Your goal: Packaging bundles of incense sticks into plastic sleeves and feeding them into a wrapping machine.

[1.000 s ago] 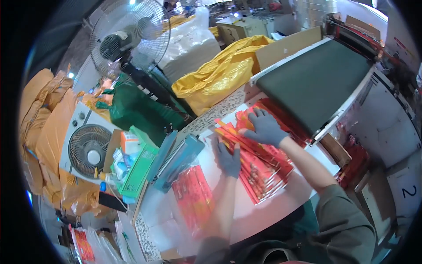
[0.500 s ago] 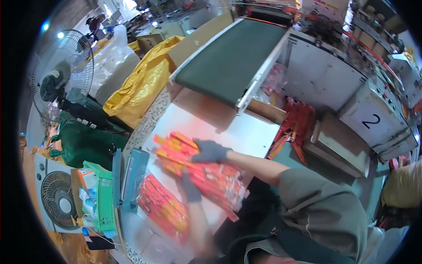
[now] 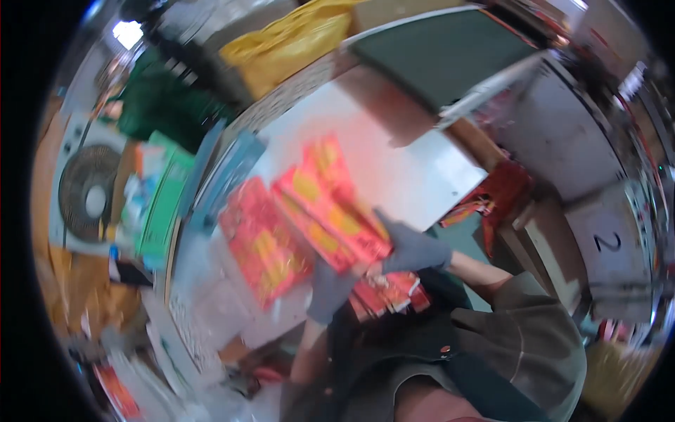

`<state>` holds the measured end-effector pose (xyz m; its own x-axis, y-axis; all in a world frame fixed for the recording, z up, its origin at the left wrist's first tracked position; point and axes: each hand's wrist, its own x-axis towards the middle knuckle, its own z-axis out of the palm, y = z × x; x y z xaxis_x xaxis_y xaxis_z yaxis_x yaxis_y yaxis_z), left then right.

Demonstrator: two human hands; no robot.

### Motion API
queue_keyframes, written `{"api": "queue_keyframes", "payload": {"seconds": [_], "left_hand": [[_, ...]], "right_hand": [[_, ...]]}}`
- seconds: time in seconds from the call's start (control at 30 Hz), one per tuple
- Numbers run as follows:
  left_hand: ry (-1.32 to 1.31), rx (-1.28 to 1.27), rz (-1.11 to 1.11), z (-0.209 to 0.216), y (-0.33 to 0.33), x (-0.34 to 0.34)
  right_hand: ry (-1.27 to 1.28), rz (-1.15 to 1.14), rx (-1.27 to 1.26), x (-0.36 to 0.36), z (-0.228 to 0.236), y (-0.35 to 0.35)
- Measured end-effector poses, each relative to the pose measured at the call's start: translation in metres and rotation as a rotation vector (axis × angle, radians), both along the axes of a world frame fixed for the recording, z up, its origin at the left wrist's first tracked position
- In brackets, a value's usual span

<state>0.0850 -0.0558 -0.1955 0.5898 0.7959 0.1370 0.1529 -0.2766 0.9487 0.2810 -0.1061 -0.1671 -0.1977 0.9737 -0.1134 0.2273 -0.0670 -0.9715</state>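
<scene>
Both my hands wear grey gloves. My left hand [image 3: 330, 287] is closed at the near left side of a bundle of long red-and-yellow packets [image 3: 330, 204]. From the right, my right hand [image 3: 415, 246] grips the same bundle near its lower end. Several more red packets [image 3: 387, 292] stick out below my hands, close to my body. Left of the bundle, a clear-wrapped stack of red-and-yellow packets [image 3: 264, 243] lies on the white work surface [image 3: 394, 169]. Motion blurs the fingers, and the packets partly cover them.
A green conveyor belt [image 3: 443, 56] ends beyond the work surface. A blue-grey bar-shaped device [image 3: 232, 179] stands at its left edge, beside a green box [image 3: 165, 204] of small items and a fan [image 3: 91, 193]. Red packaging [image 3: 503, 197] hangs at the right, near cardboard boxes [image 3: 545, 243].
My view has turned, shifting the scene. My hands have moved from the middle of the bundle to its near end, and its packets now point away from me.
</scene>
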Motion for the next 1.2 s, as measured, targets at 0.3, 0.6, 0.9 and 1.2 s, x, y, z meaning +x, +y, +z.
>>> {"api": "queue_keyframes", "payload": {"seconds": [0.3,0.6,0.9,1.2], "left_hand": [[0.093,-0.01,0.029,0.031,0.045,-0.032],[-0.37,0.499,0.273,0.074,0.057,-0.001],[-0.166,-0.108,0.315,0.004,-0.007,-0.017],[-0.36,-0.342,0.353,-0.016,-0.014,-0.15]], "right_hand": [[0.577,0.141,0.013,-0.019,0.043,0.058],[0.547,0.03,0.691,-0.053,0.067,0.084],[0.436,0.224,-0.059,-0.05,0.019,0.077],[0.147,0.539,-0.077,-0.118,-0.008,0.113]]}}
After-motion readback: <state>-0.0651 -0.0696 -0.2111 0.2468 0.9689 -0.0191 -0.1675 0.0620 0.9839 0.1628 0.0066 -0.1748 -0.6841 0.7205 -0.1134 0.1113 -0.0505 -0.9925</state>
